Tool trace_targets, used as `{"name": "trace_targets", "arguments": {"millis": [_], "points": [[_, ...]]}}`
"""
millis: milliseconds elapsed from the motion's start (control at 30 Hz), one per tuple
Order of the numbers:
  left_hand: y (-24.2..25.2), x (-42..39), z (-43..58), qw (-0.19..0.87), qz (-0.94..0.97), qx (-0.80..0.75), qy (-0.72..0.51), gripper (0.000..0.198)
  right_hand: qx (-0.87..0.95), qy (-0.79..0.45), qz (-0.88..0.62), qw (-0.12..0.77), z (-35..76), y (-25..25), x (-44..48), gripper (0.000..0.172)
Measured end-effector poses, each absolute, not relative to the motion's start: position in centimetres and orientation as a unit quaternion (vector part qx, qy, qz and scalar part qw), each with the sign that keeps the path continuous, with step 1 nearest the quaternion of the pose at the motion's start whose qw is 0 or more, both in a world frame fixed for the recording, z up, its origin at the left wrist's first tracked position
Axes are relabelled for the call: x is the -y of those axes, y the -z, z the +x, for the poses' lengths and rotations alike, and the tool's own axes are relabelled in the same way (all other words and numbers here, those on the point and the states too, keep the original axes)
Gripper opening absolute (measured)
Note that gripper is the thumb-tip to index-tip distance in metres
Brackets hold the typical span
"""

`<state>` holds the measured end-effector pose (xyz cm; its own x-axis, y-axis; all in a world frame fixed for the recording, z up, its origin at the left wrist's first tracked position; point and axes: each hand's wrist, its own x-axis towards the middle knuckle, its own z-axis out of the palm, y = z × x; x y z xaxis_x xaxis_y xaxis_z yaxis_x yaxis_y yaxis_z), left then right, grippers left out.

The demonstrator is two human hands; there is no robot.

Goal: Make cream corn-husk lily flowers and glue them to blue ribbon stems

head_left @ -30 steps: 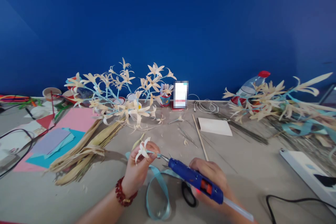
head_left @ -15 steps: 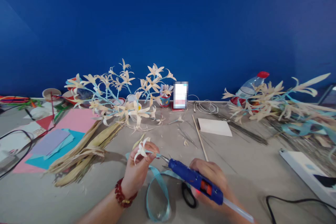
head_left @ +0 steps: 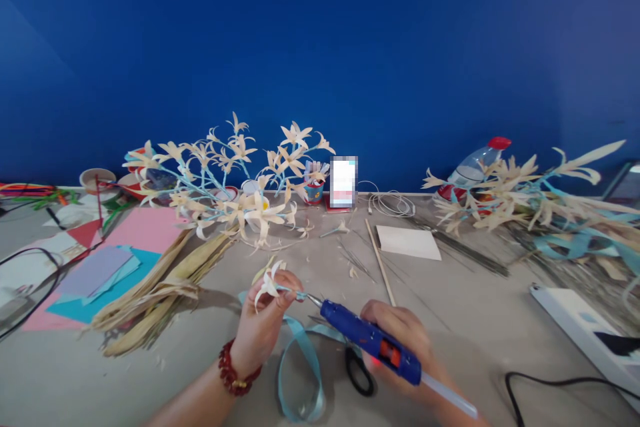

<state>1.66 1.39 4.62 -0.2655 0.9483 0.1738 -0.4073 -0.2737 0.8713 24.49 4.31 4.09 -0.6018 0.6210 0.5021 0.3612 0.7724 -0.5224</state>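
A small white artificial flower (head_left: 270, 285) with a blue-wrapped stem is pinched in my left hand (head_left: 267, 320), its petals facing left. My right hand (head_left: 400, 333) grips a blue hot glue gun (head_left: 367, 340) with a clear glue stick protruding from its rear. The metal nozzle meets the stem's end near my left fingertips; whether glue is flowing I cannot tell. Light-blue ribbon (head_left: 320, 380) loops on the table below my hands. Black-handled scissors (head_left: 359, 372) lie partly hidden beneath the glue gun.
Dried husks (head_left: 165, 300) and coloured paper (head_left: 100, 273) lie left. Finished flower sprays (head_left: 245, 207) stand behind, with more flowers (head_left: 505, 193) at right. A phone (head_left: 343, 181), a wooden stick (head_left: 380, 263), a white card (head_left: 409, 242) and a power strip (head_left: 580, 327) are around.
The glue gun's rear has shifted very slightly left and up, while its nozzle stays at the stem. My left hand keeps holding the flower almost still.
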Motion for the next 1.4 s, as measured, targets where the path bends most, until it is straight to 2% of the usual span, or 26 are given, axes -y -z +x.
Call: {"name": "trace_targets", "arguments": {"millis": [833, 967, 1133, 1267, 1400], "points": [[-4.8, -1.5, 1.8, 0.489, 0.359, -0.355, -0.711, 0.009, 0.871, -0.185, -0.282, 0.356, 24.3, -4.1, -4.3, 0.026], [-4.9, -1.4, 1.8, 0.492, 0.355, -0.351, -0.713, 0.008, 0.886, -0.179, -0.283, 0.320, 24.2, -4.7, -4.6, 0.028], [-4.7, -1.3, 1.6, 0.507, 0.356, -0.340, -0.708, 0.005, 0.894, -0.135, -0.355, 0.237, 23.9, -5.3, -5.4, 0.011], [-4.3, -1.2, 1.5, 0.517, 0.356, -0.349, -0.696, 0.005, 0.871, -0.057, -0.459, 0.166, 24.7, -5.5, -6.7, 0.021], [-4.0, -1.2, 1.6, 0.538, 0.352, -0.341, -0.686, 0.005, 0.814, 0.009, -0.562, 0.147, 27.8, -5.2, -8.5, 0.033]]}}
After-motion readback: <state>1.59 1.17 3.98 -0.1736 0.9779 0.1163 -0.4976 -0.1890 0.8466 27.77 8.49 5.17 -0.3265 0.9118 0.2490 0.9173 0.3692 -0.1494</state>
